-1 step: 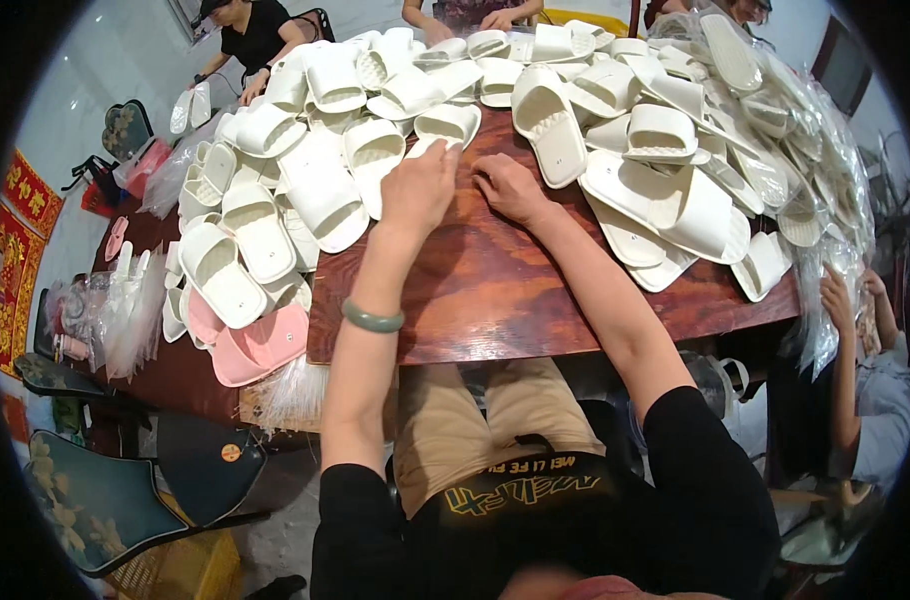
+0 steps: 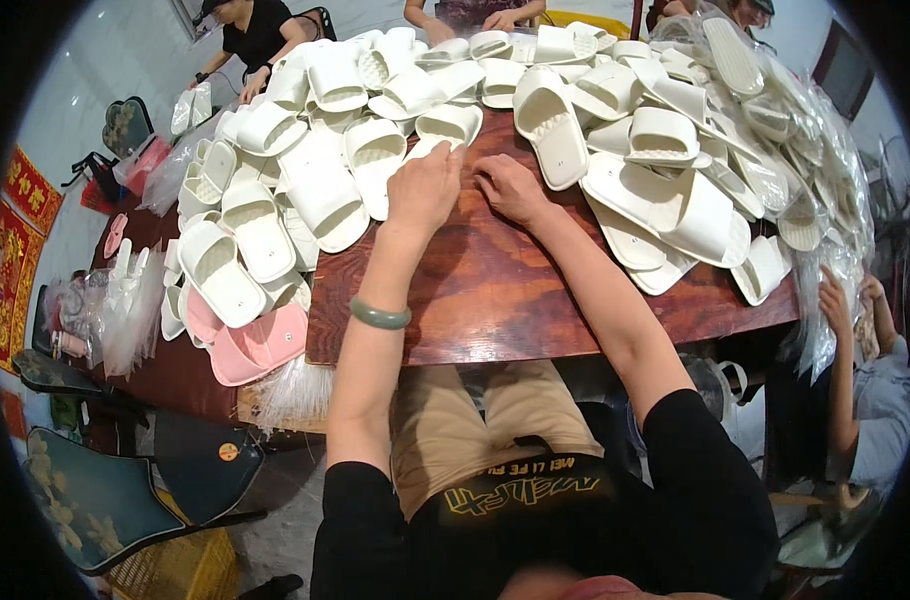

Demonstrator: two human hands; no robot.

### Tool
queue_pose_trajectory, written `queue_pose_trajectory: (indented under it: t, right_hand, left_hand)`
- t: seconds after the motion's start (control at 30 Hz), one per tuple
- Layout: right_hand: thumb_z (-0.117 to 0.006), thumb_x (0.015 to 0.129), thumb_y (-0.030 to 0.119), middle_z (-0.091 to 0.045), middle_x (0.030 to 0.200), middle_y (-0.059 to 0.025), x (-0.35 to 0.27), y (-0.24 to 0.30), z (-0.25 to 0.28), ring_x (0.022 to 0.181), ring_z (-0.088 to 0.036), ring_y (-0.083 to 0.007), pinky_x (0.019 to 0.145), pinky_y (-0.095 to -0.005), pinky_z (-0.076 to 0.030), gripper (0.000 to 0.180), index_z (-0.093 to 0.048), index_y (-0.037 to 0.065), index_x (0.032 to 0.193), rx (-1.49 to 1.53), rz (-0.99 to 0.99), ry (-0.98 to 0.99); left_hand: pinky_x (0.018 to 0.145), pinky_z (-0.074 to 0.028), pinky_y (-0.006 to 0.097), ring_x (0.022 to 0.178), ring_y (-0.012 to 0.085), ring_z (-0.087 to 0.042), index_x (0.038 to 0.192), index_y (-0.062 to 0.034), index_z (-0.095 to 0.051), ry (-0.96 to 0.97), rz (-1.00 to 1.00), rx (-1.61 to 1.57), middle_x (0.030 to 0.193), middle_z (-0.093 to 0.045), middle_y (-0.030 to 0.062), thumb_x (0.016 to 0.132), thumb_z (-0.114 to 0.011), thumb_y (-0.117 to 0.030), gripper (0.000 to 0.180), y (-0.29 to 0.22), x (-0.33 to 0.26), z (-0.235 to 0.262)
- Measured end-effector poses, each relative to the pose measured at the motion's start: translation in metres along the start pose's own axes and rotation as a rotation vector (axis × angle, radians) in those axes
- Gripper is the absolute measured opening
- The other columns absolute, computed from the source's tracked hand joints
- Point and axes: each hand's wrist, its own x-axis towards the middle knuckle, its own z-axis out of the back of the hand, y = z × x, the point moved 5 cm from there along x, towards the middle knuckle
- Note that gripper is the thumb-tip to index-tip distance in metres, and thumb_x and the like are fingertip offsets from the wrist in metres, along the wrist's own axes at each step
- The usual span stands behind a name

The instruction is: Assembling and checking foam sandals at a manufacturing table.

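Note:
A white slide slipper [image 2: 449,124] lies at the edge of the left pile, its strap facing away from me. My left hand [image 2: 427,187] is closed at its near end, with a green bangle [image 2: 380,314] on the wrist. Just to the right, my right hand [image 2: 513,188] rests low over the wooden table [image 2: 465,290] with its fingers curled inward. Whatever may be under those fingers is hidden. Nearest to the right hand is another white slipper [image 2: 552,130], sole down with its footbed showing. The two hands are a short way apart.
White slippers heap up left and right, those at the far right [image 2: 775,110] in clear plastic. Pink slippers [image 2: 260,345] lie at the lower left, beside clear bags [image 2: 125,315]. Co-workers sit across the table and at the right. Chairs [image 2: 100,505] stand at the left.
My left hand and forearm have shifted slightly to the right. The right hand holds its place. At the far left, a co-worker's wrapped slippers have moved a little.

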Motion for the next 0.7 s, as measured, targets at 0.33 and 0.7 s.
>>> queue_pose_trajectory:
  t: [0.33, 0.7]
  right_hand:
    - [-0.059, 0.074, 0.003, -0.056, 0.082, -0.0111, 0.012, 0.015, 0.015, 0.079, -0.054, -0.0297, 0.071, -0.0387, -0.043, 0.017, -0.056, 0.006, 0.09, -0.176, 0.1, -0.047]
    - [-0.049, 0.079, 0.012, -0.062, 0.088, -0.0166, 0.083, -0.089, 0.1, 0.079, -0.063, -0.0333, 0.071, -0.0439, -0.05, 0.02, -0.058, 0.002, 0.094, -0.97, -0.302, 0.267]
  left_hand:
    - [0.06, -0.047, 0.047, 0.065, 0.0386, -0.061, 0.08, -0.0038, -0.058, -0.037, 0.075, -0.014, 0.065, -0.061, 0.0208, 0.092, -0.041, -0.033, 0.036, 0.05, -0.01, -0.035]
    - [0.061, -0.047, 0.047, 0.065, 0.0396, -0.06, 0.078, -0.0024, -0.057, -0.002, 0.086, -0.075, 0.066, -0.061, 0.0218, 0.091, -0.042, -0.032, 0.036, 0.044, -0.014, -0.044]
